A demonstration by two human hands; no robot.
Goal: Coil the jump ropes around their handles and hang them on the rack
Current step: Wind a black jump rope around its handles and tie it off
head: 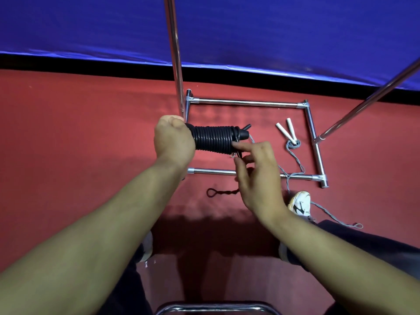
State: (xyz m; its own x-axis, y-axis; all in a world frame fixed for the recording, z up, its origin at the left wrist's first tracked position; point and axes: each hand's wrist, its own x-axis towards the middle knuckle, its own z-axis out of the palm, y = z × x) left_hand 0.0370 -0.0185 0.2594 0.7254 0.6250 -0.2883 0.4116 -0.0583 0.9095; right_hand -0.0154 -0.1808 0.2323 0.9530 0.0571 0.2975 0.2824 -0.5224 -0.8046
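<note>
Slippage is the main risk here. The black jump rope (213, 139) is wound in tight turns around its paired handles, and the left hand (173, 142) grips the near end of that bundle, fingers curled fully round it, holding it level above the red floor (91, 137). The right hand (256, 171) works at the far end of the coil, its forefinger and thumb seemingly pinching the last bit of black cord where it leaves the wraps; the other fingers are loosely spread. Whether the tail is already tucked under a turn I cannot tell, since the fingers cover that spot.

If the right hand lets go before the end is locked, the springy turns would likely loosen from the far end and the coil would unwind. A short twisted black loop (221, 192) lies on the floor below the hands; it may be the rope's tail, and dragging on it could pull wraps free.

A second rope, the grey jump rope (293, 145) with white handles (286, 130), lies uncoiled on the floor inside the base of the chrome rack (247, 103). Its cord trails over the near base bar and past the white shoe (301, 202), so a step could snag it or tug the handles. Neither rope hangs on the rack yet, and its uprights stand close to the left hand, where the bundle could knock against them.
</note>
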